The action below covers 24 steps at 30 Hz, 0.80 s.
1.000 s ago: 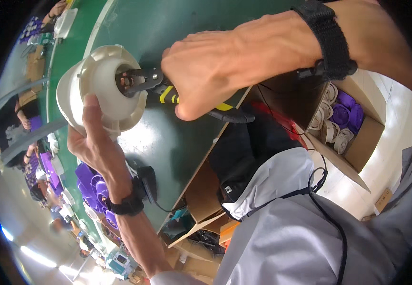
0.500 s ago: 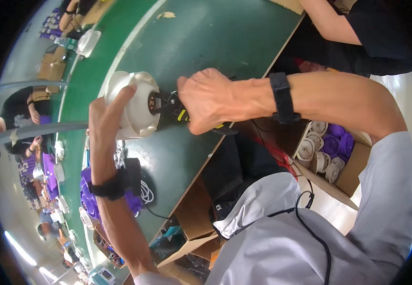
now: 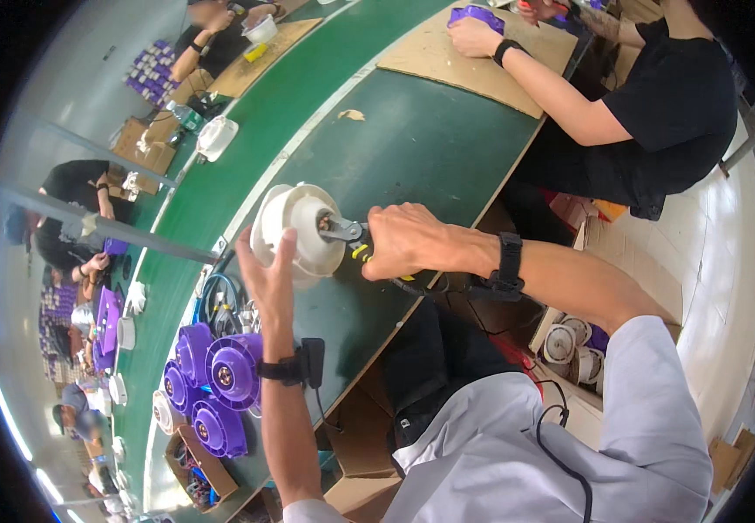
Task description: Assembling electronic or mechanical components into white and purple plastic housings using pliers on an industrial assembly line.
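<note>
White housing (image 3: 286, 218): held up over the worktop (image 3: 412, 148), opening turned toward the right hand (image 3: 408, 240); copper-coloured parts (image 3: 324, 225) showed inside.
Left hand (image 3: 268, 275): fingers gripped the white housing at its near side, thumb on the outer wall.
Right hand: fingers were closed around the handles of the pliers (image 3: 359, 234).
Pliers: nose at the housing's opening, by the copper-coloured parts; could not tell whether the jaws had pinched anything.
Just changed: view swung and widened over the last 1 s; 4 purple housings (image 3: 229, 375) came fully into sight beside the left forearm, and a co-worker's hand (image 3: 475, 37) appeared at a purple part (image 3: 477, 16) on a cardboard sheet (image 3: 517, 87).
Unchanged: both grips, and the pliers at the same opening.
Meaning for the work: judged mid-step; same piece, same tool, no sign of release.
Wire bundle (image 3: 220, 301): lay on the worktop, just beyond the purple housings.
Floor carton: white round parts (image 3: 560, 344) inside, partly hidden by the right arm.
</note>
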Available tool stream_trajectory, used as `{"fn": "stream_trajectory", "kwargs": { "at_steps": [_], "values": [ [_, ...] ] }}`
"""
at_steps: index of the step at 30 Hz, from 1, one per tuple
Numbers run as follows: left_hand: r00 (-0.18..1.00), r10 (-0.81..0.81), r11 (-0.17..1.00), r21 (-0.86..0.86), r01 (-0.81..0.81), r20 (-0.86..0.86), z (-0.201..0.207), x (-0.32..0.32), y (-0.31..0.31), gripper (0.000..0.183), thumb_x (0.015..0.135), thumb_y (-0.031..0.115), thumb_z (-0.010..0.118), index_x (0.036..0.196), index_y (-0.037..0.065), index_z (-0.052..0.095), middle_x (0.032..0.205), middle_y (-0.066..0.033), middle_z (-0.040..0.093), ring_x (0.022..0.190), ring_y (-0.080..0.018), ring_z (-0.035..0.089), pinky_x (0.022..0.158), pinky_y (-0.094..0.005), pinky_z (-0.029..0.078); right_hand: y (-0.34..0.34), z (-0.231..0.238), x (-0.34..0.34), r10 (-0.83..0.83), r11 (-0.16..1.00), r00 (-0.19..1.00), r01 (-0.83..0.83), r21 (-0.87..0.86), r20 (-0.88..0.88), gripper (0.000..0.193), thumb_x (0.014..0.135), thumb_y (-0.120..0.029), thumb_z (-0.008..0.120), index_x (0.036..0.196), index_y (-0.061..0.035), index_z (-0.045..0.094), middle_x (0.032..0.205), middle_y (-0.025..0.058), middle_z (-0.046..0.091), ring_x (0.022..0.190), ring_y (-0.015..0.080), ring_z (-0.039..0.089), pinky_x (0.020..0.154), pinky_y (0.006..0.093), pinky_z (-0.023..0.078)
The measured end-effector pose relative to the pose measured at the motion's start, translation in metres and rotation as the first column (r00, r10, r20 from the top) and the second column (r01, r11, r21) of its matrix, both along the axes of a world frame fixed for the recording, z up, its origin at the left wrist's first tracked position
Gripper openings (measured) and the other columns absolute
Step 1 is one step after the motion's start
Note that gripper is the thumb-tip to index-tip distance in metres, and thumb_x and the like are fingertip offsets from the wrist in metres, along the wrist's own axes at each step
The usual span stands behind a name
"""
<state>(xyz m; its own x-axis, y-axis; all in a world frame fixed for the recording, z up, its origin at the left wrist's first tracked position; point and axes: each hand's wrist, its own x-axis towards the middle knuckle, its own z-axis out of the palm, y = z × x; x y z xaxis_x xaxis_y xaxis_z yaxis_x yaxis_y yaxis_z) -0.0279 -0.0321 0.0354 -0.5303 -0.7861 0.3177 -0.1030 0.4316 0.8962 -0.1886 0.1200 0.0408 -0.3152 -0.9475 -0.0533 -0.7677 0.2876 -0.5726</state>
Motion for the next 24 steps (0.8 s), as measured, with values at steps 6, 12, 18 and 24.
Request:
{"fn": "stream_trajectory", "kwargs": {
  "at_steps": [6, 12, 18, 24],
  "values": [
    [0.982, 0.026, 0.992, 0.13, -0.001, -0.189, -0.025, 0.014, 0.03, 0.056, 0.084, 0.017, 0.076, 0.127, -0.005, 0.048, 0.112, -0.0126, 0.061, 0.101, -0.0184, 0.06, 0.088, -0.0293, 0.048, 0.006, 0.014, 0.007, -0.022, 0.979, 0.984, -0.016, 0.206, 0.178, 0.039, 0.06, -0.022, 0.063, 0.073, 0.0143, 0.065, 0.078, 0.0324, 0.066, 0.078, 0.0445, 0.069, 0.073, 0.0447, 0.056],
    [0.984, 0.039, 0.997, 0.067, -0.027, -0.171, -0.03, 0.015, 0.032, 0.043, 0.088, 0.018, 0.071, 0.122, -0.003, 0.053, 0.109, -0.0085, 0.063, 0.097, -0.0145, 0.059, 0.085, -0.0283, 0.048, 0.014, 0.012, 0.011, -0.027, 0.953, 0.975, -0.042, 0.3, 0.221, 0.062, 0.067, -0.032, 0.067, 0.104, 0.0159, 0.054, 0.086, 0.0281, 0.068, 0.082, 0.0416, 0.067, 0.075, 0.0446, 0.053],
    [0.989, 0.043, 0.999, -0.006, -0.044, -0.138, -0.033, 0.012, 0.035, 0.046, 0.087, 0.018, 0.072, 0.123, -0.003, 0.052, 0.108, -0.0096, 0.063, 0.095, -0.0156, 0.06, 0.084, -0.0296, 0.049, 0.013, 0.013, 0.008, -0.039, 0.933, 0.953, -0.073, 0.352, 0.301, 0.061, 0.068, -0.033, 0.067, 0.102, 0.0165, 0.055, 0.087, 0.0287, 0.068, 0.085, 0.0405, 0.068, 0.075, 0.0426, 0.053],
    [0.982, 0.032, 0.997, 0.08, -0.018, -0.184, -0.026, 0.01, 0.033, 0.046, 0.083, 0.01, 0.071, 0.122, -0.005, 0.051, 0.108, -0.0115, 0.061, 0.095, -0.0174, 0.06, 0.082, -0.0298, 0.05, 0.01, -0.006, 0.01, 0.052, 0.985, 0.987, -0.076, 0.155, 0.154, 0.055, 0.066, -0.025, 0.065, 0.093, 0.022, 0.054, 0.076, 0.0331, 0.064, 0.076, 0.0445, 0.067, 0.072, 0.0443, 0.055]
  ]
}}
